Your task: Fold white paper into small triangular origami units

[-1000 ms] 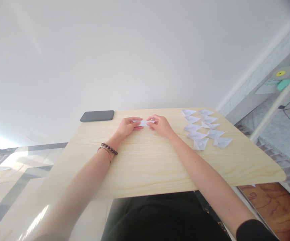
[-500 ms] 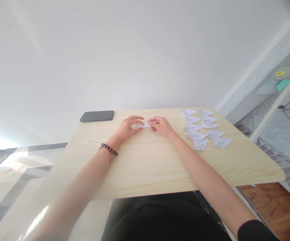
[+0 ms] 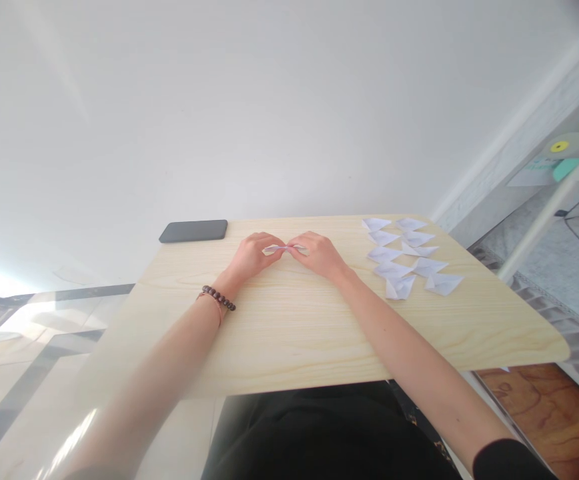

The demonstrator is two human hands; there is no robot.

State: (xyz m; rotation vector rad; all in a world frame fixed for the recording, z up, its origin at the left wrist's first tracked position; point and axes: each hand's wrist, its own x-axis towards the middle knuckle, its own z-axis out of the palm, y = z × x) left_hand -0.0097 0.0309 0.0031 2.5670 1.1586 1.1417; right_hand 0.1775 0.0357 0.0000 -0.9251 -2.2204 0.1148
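Observation:
Between my two hands is a small piece of folded white paper (image 3: 273, 249), seen nearly edge-on just above the light wooden table. My left hand (image 3: 254, 255) pinches it between thumb and fingers from the left. From the right, my right hand (image 3: 318, 254) pinches it too, and the fingertips of both hands meet near its middle. Fingers cover much of the paper, so its full shape is hidden. Dark beads and a thin band circle my left wrist.
Several folded white paper pieces (image 3: 392, 270) lie in two columns on the right of the table (image 3: 289, 333). A dark phone (image 3: 194, 231) rests at the back left corner. A white wall (image 3: 289, 120) rises behind the table's far edge.
My left fingers, spread apart before, have closed on the paper. My right hand has turned slightly, and both sets of fingertips have come together at the paper's middle.

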